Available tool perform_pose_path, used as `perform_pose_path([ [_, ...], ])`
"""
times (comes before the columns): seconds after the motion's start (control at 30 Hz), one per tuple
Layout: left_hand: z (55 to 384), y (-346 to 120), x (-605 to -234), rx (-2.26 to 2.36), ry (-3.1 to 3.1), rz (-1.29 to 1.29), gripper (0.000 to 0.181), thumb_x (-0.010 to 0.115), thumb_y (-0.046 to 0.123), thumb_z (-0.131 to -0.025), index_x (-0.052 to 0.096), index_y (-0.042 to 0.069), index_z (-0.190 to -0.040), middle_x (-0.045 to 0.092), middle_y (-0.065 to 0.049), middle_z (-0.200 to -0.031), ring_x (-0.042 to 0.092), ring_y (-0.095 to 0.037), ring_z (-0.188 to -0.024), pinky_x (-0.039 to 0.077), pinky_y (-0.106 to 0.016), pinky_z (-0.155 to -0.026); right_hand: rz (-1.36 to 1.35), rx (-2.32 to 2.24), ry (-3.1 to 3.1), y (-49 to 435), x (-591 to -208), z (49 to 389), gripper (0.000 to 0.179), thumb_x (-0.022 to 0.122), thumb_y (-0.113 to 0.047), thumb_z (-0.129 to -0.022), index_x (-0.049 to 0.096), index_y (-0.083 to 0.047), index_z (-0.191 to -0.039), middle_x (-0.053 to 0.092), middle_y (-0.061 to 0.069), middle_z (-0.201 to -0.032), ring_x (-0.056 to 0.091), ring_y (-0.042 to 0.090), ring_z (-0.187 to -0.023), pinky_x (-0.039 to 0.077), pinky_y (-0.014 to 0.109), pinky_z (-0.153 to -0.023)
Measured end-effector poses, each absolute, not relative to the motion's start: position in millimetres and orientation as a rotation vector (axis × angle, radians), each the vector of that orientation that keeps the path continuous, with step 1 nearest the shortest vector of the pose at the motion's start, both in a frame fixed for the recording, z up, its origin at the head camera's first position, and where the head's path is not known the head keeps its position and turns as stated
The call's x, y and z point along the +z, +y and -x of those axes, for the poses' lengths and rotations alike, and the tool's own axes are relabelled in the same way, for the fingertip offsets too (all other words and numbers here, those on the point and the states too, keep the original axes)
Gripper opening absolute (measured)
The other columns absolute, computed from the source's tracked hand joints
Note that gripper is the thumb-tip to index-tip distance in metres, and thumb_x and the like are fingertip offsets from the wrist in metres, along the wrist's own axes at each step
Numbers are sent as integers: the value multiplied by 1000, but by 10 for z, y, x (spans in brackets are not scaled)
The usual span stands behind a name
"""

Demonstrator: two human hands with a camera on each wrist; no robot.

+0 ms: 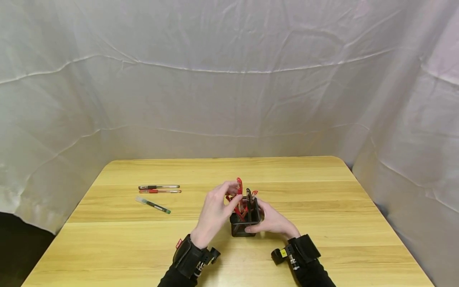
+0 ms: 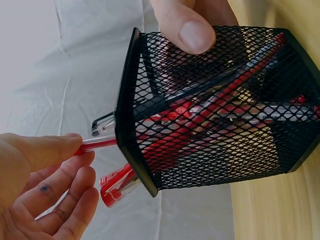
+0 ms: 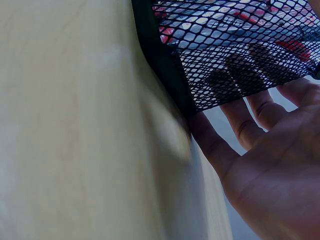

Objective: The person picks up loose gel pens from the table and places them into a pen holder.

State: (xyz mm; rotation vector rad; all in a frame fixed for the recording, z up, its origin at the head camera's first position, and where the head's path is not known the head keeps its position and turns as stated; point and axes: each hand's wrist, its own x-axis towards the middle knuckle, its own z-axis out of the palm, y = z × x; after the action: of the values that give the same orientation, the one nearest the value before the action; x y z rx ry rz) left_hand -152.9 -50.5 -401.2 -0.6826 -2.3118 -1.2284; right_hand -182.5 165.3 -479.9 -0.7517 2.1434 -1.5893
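Red pen (image 1: 239, 186) sits partly inside the black mesh cup (image 1: 238, 230), its upper end above the rim. Left hand (image 1: 214, 205): thumb and forefinger pinch the pen above the rim, remaining fingers loosely bent. Right hand (image 1: 274, 220): fingers spread along the mesh, thumb on another wall, gripping the cup on the surface (image 1: 305, 175). Judgement: keep the pinch light, pen aligned with the opening, cup braced; the black pen (image 1: 248, 199) close beside could snag it.
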Motion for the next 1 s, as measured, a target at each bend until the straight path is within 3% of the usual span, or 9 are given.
perform_pose_path([
  [0.23, 1522, -474, -4047, -1165, -2361, 669, 34, 78, 6, -85, 66, 5, -116, 76, -8, -94, 70, -19, -88, 57, -30, -70, 762, -1565, 2171, 1662, -4824, 1835, 89, 85, -16, -76, 38, -12, -152, 58, 18, -141, 58, 32, -126, 43, 59, -109],
  [0.43, 1514, -471, -4053, -1078, -2394, 614, 43, 77, 9, -87, 63, 5, -128, 78, -6, -110, 62, -22, -100, 48, -26, -74, 773, -1551, 2191, 1665, -4834, 1843, 85, 85, -16, -77, 41, -12, -150, 58, 17, -141, 57, 33, -126, 43, 60, -108],
  [0.6, 1518, -489, -4024, -1088, -2371, 597, 46, 75, 7, -88, 61, 3, -132, 77, -7, -114, 62, -22, -99, 47, -23, -70, 774, -1549, 2201, 1662, -4818, 1836, 81, 86, -18, -76, 45, -12, -146, 60, 15, -138, 57, 31, -125, 42, 61, -109],
  [0.83, 1571, -580, -4013, -1149, -2363, 558, 42, 72, 5, -89, 62, 2, -130, 76, -9, -114, 64, -24, -103, 56, -40, -88, 753, -1578, 2167, 1664, -4812, 1834, 81, 87, -17, -75, 47, -11, -145, 61, 11, -137, 57, 30, -125, 39, 62, -111],
  [1.0, 1671, -708, -4050, -1176, -2363, 495, 39, 70, 5, -91, 63, 1, -129, 75, -11, -114, 65, -27, -103, 54, -45, -90, 755, -1574, 2180, 1664, -4810, 1833, 79, 87, -17, -74, 48, -13, -143, 62, 11, -136, 57, 32, -126, 37, 65, -112],
])
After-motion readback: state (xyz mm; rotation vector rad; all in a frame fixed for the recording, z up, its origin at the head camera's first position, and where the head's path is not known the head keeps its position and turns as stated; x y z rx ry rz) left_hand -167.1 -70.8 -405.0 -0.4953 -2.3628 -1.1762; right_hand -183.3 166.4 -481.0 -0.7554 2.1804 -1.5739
